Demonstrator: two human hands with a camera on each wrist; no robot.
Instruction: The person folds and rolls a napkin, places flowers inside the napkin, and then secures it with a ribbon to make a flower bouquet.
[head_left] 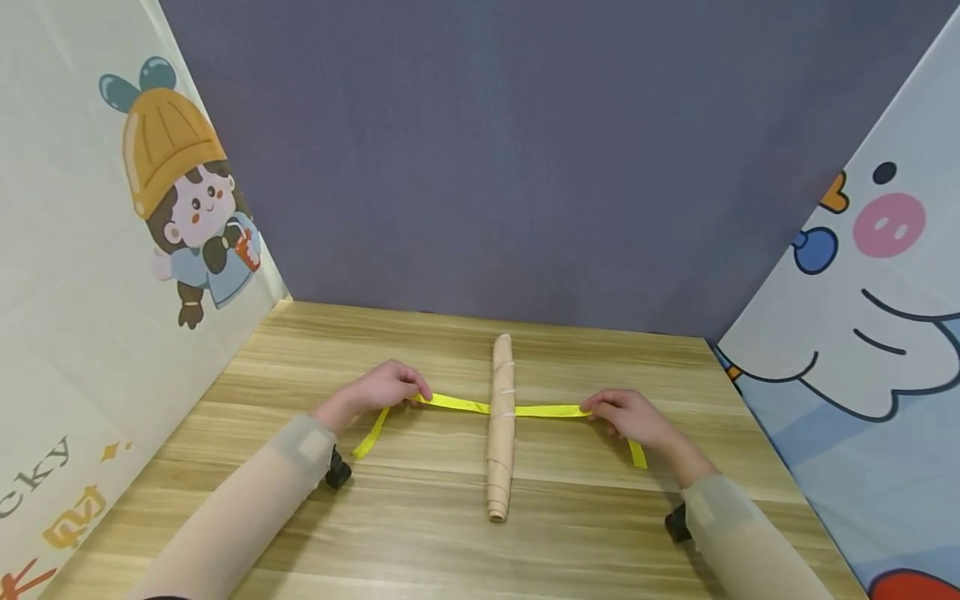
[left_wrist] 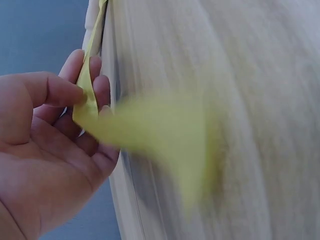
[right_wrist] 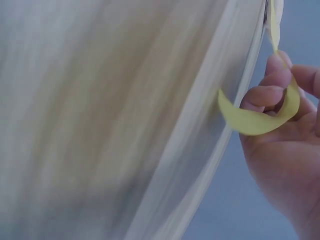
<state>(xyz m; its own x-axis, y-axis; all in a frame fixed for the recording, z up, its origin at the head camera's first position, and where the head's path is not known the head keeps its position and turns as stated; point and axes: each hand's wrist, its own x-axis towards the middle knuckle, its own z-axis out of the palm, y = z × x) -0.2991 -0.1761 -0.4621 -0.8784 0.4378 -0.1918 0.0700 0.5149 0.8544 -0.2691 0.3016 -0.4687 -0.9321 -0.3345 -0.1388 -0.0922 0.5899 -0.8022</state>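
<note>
A tan rolled-up sheet [head_left: 502,450], with a spiral edge at its near end, lies lengthwise on the wooden table. A bright yellow ribbon [head_left: 547,411] runs crosswise beneath it, its middle hidden by the roll. To the left of the roll, my left hand [head_left: 382,387] pinches the ribbon between thumb and fingers. The loose left ribbon end [left_wrist: 160,135] hangs from that hand, blurred in the left wrist view. On the other side my right hand [head_left: 630,414] pinches the ribbon too, and the right ribbon end [right_wrist: 255,122] curls down below the fingers.
The wooden table [head_left: 420,550] ends at a dark grey-blue panel [head_left: 510,167] behind. A white panel with a cartoon figure [head_left: 191,192] borders the left side, and a blue-and-white cartoon panel [head_left: 862,325] the right. Dark wrist devices [head_left: 338,471] sit under both sleeves.
</note>
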